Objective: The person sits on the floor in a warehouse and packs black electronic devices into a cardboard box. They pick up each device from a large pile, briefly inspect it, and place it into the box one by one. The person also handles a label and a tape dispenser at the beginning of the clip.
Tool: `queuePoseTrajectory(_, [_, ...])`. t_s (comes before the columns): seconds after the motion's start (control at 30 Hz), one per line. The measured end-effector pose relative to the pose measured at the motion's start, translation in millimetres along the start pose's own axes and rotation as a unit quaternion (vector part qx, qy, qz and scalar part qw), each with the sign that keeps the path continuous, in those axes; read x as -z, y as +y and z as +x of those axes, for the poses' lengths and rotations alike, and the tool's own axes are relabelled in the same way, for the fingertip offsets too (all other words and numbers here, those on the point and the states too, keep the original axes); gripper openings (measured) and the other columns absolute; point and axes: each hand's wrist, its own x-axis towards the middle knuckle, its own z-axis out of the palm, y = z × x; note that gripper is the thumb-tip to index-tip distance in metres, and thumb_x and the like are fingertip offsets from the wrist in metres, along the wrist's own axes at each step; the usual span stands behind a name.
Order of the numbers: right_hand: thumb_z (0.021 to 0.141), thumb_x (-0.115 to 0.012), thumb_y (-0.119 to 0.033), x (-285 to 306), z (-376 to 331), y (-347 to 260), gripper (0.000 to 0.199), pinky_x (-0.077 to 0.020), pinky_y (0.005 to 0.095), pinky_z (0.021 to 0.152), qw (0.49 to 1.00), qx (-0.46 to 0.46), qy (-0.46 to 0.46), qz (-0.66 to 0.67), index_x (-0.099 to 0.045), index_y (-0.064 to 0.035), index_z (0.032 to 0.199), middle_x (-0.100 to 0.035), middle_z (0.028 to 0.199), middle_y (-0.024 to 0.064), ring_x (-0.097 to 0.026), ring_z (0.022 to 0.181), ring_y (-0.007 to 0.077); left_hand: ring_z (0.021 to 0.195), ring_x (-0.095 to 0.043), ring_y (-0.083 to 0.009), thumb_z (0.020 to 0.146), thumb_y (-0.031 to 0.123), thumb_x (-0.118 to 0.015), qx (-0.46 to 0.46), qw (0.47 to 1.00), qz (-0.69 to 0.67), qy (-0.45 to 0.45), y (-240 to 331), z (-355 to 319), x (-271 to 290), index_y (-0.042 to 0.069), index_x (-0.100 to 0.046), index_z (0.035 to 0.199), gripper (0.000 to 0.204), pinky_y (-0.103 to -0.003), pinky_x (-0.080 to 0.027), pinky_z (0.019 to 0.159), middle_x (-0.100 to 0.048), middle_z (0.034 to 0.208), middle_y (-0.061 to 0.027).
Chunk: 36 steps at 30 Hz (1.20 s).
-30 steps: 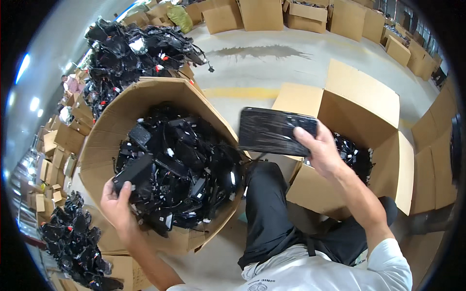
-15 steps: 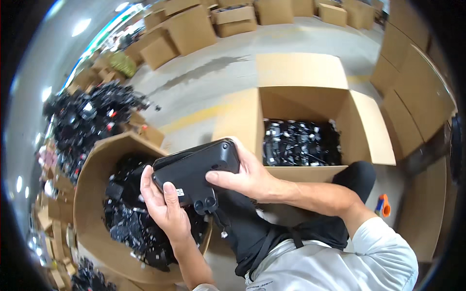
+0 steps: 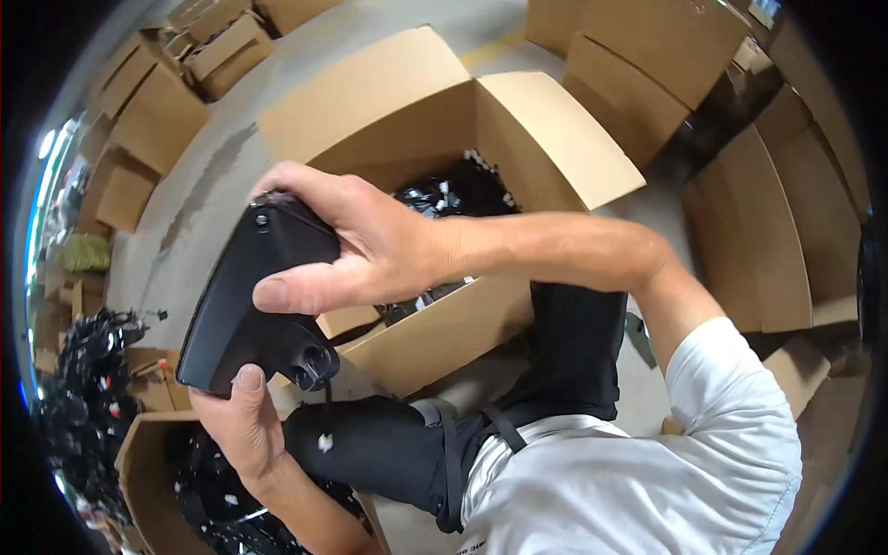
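Note:
A black plastic housing [image 3: 242, 301], wide and rounded with a short neck, is held up in front of me in both hands. My right hand [image 3: 375, 236] is closed around its upper end, the thumb lying across its face. At the lower end my left hand [image 3: 242, 430] grips it, thumb up along the near edge and the fingers mostly hidden behind. Two round posts stand on the neck, and a thin black cable with a white connector [image 3: 325, 442] hangs from it over my leg.
An open carton [image 3: 444, 356] holding black parts with white connectors stands just beyond my knees. Another carton [image 3: 139, 467] with loose black parts is at my lower left. A heap of black parts [image 3: 88, 407] lies at the far left. Tall cartons [image 3: 740, 222] stand at the right.
My view has swung to the right. Both hands keep hold of the housing, which is closer and has turned from lying nearly level to a steep slant, its right end now uppermost.

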Motion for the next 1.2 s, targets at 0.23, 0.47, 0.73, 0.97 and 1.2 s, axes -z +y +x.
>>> queuePoseTrajectory(0.23, [0.103, -0.05, -0.059, 81.0, 4.6, -3.8, 0.061, -0.0593, 0.0361, 0.078, 0.935, -0.336, -0.035, 0.106, -0.07, -0.004, 0.12, -0.07, 0.098, 0.0076, -0.067, 0.096, 0.0197, 0.125, -0.06, -0.038, 0.082, 0.007, -0.084, -0.418, 0.801, 0.421, -0.081, -13.4, 44.0, -47.6, -0.003, -0.052, 0.138, 0.065, -0.047, -0.047, 0.11, -0.061, 0.135, -0.0221])
queuePoseTrajectory(0.47, [0.089, -0.08, -0.034, 144.4, -42.1, 68.7, 0.051, -0.0579, 0.0301, 0.084, 0.89, -0.446, 0.076, 0.063, -0.065, 0.0024, 0.121, -0.072, 0.112, 0.0088, -0.069, 0.101, 0.0148, 0.139, -0.048, -0.0407, 0.087, 0.009, -0.075, -0.301, 0.741, 0.576, -0.168, -90.6, 73.0, -66.4, 0.008, -0.052, 0.146, 0.063, -0.06, -0.033, 0.117, -0.048, 0.152, -0.0204])
queuePoseTrajectory(0.73, [0.093, -0.077, -0.032, 209.3, -197.0, 197.3, 0.053, -0.0533, 0.0505, 0.099, 0.568, -0.802, 0.118, -0.145, -0.062, 0.0014, 0.131, -0.069, 0.123, 0.0147, -0.065, 0.114, 0.0302, 0.138, -0.047, -0.0403, 0.075, 0.004, -0.084, -0.157, 0.81, 0.537, -0.175, -125.0, 71.6, -55.4, 0.002, -0.057, 0.141, 0.071, -0.055, -0.04, 0.114, -0.042, 0.156, -0.022])
queuePoseTrajectory(0.97, [0.095, -0.074, -0.044, 237.2, -294.8, 269.8, 0.074, -0.0477, 0.0445, 0.111, 0.498, -0.858, 0.012, -0.128, -0.048, 0.001, 0.148, -0.051, 0.152, 0.0167, -0.049, 0.139, 0.0315, 0.135, -0.05, -0.0417, 0.073, 0.004, -0.084, -0.142, 0.828, 0.51, -0.186, -121.9, 82.0, -54.6, -0.001, -0.062, 0.136, 0.067, -0.049, -0.045, 0.109, -0.045, 0.153, -0.024])
queuePoseTrajectory(1.2, [0.082, -0.082, -0.056, 254.5, -324.9, 287.8, 0.105, -0.0343, 0.0417, 0.121, 0.508, -0.806, -0.142, -0.27, -0.035, 0.0007, 0.157, -0.034, 0.163, 0.0207, -0.033, 0.151, 0.0298, 0.135, -0.05, -0.0426, 0.072, 0.004, -0.085, -0.105, 0.816, 0.536, -0.188, -118.5, 73.7, -36.2, -0.001, -0.059, 0.138, 0.071, -0.049, -0.045, 0.109, -0.044, 0.154, -0.0245])
